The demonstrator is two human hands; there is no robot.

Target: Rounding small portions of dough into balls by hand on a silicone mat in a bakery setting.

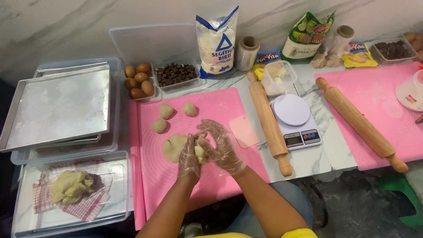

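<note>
Both my hands wear thin clear plastic gloves and meet over the pink silicone mat (pixel 220 109). My left hand (pixel 189 158) and my right hand (pixel 221 149) cup a small pale dough piece (pixel 200 153) between them. Just to the left, a flattened dough lump (pixel 172 147) lies on the mat. Three small dough balls (pixel 167 110) rest farther back on the mat. A pink plastic scraper (pixel 244 131) lies on the mat's right edge.
A clear tub with a dough mass (pixel 72 186) on a checked cloth sits at left, metal trays (pixel 59 106) behind it. Eggs (pixel 139 81), chocolate chips (pixel 175 74), a flour bag (pixel 216 42), two rolling pins (pixel 269 123), a kitchen scale (pixel 295 120) and a second pink mat (pixel 387 111) surround.
</note>
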